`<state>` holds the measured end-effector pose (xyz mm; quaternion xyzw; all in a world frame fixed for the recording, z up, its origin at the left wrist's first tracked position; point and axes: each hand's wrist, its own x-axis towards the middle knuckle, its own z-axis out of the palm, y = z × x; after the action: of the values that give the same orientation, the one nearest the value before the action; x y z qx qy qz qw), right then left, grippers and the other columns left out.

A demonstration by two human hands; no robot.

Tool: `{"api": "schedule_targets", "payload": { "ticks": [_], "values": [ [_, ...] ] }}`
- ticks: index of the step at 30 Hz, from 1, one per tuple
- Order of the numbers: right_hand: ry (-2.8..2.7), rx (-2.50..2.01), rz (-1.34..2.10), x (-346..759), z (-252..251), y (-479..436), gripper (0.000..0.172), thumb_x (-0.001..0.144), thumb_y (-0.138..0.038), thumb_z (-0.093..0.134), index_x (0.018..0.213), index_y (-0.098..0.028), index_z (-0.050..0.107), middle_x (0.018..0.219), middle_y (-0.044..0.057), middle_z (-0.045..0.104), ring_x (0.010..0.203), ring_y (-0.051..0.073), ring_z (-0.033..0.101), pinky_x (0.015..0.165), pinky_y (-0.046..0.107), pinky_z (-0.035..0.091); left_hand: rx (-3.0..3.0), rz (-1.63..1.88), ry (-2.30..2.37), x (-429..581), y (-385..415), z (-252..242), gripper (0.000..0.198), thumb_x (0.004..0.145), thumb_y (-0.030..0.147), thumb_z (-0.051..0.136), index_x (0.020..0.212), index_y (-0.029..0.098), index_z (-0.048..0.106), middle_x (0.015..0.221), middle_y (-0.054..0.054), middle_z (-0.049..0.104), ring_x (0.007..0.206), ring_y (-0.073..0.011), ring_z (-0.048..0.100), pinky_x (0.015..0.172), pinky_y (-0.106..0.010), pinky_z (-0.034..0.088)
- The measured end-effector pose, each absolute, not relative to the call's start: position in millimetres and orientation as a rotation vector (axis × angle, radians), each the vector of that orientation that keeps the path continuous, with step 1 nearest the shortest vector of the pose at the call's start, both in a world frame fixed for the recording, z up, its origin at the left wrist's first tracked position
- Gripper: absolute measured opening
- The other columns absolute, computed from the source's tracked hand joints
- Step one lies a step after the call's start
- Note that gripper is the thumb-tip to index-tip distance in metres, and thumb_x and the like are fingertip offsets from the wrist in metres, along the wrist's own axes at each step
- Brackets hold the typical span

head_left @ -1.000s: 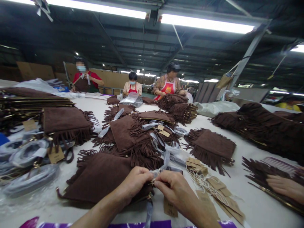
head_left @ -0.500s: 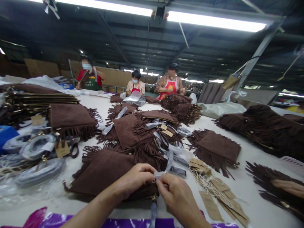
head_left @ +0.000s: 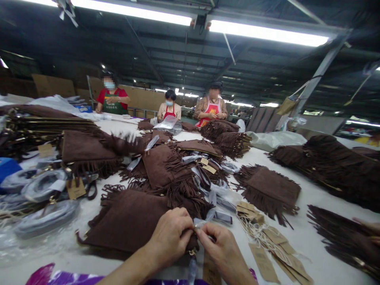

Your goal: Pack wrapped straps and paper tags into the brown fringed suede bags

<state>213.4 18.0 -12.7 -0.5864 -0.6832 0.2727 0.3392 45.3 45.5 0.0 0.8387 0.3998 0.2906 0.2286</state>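
A dark brown fringed bag (head_left: 127, 219) lies flat before me, with its right end close under my hands. The fingertips of my left hand (head_left: 170, 235) and my right hand (head_left: 222, 247) meet at that end, both closed in a pinch. Between them shows a bit of a plastic-wrapped strap (head_left: 201, 222) with a small gold-coloured metal piece; my fingers hide most of it. Below hangs a plastic-wrapped zip pull (head_left: 192, 263) from the bag's corner. Partly under my right hand, a brown paper tag (head_left: 211, 272) is visible.
More fringed bags (head_left: 166, 164) are heaped ahead. Corded paper tags (head_left: 268, 237) lie to the right, wrapped strap coils (head_left: 47, 213) to the left. Beyond the white table are several people. At the right edge, another person's hand (head_left: 368, 227) is beside a fringed bag (head_left: 341, 233).
My left hand has curled tighter and turned, and a paper tag now shows beneath my right hand. A blurred fringed piece has appeared at mid-left. The person at far left has lowered a brown piece.
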Motion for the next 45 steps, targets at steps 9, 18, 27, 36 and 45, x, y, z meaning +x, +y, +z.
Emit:
{"api": "schedule_targets", "payload": {
  "ticks": [9,18,27,36,45],
  "values": [
    [-1.786,-1.328,0.5,229.1,-11.3,7.0,0.024,0.094,-0.036,0.047,0.082,-0.023,0.063,0.079,0.002,0.063,0.073,0.018,0.059,0.066,0.026,0.043,1.994,1.143,0.996,34.4,52.1,20.9,0.014,0.078,0.013,0.045,0.065,0.02,0.044,0.07,0.0,0.049,0.067,-0.0143,0.047,0.064,-0.025,0.037],
    [-1.877,-1.164,0.545,213.2,11.4,11.6,0.016,0.087,-0.023,0.054,0.075,-0.021,0.064,0.079,0.002,0.058,0.076,0.017,0.057,0.068,0.025,0.042,1.816,1.182,0.878,38.6,44.8,28.1,0.014,0.08,0.022,0.05,0.066,0.019,0.05,0.072,0.0,0.051,0.069,-0.0144,0.049,0.066,-0.024,0.04],
    [-1.563,-1.26,0.967,220.4,-0.1,25.9,0.025,0.083,-0.04,0.059,0.07,-0.019,0.064,0.064,-0.002,0.057,0.066,0.017,0.051,0.064,0.026,0.039,1.723,0.869,0.976,50.1,42.0,2.7,0.002,0.065,0.016,0.062,0.067,0.016,0.062,0.072,0.0,0.06,0.074,-0.0166,0.055,0.069,-0.024,0.04],
    [-1.572,-1.282,0.903,218.0,-1.1,25.4,0.022,0.083,-0.038,0.06,0.072,-0.019,0.064,0.064,-0.002,0.057,0.064,0.016,0.05,0.06,0.025,0.038,1.736,0.968,1.068,62.8,38.7,-2.4,0.014,0.074,0.024,0.055,0.062,0.017,0.056,0.067,0.0,0.056,0.069,-0.0163,0.053,0.066,-0.025,0.038],
    [-1.577,-1.29,0.877,220.7,-2.7,24.9,0.021,0.083,-0.037,0.059,0.072,-0.019,0.063,0.066,-0.002,0.057,0.065,0.016,0.052,0.061,0.025,0.038,1.596,0.989,0.995,62.0,41.8,-5.3,0.016,0.069,0.03,0.058,0.06,0.017,0.056,0.064,0.0,0.055,0.067,-0.0159,0.05,0.064,-0.026,0.038]
  ]
}}
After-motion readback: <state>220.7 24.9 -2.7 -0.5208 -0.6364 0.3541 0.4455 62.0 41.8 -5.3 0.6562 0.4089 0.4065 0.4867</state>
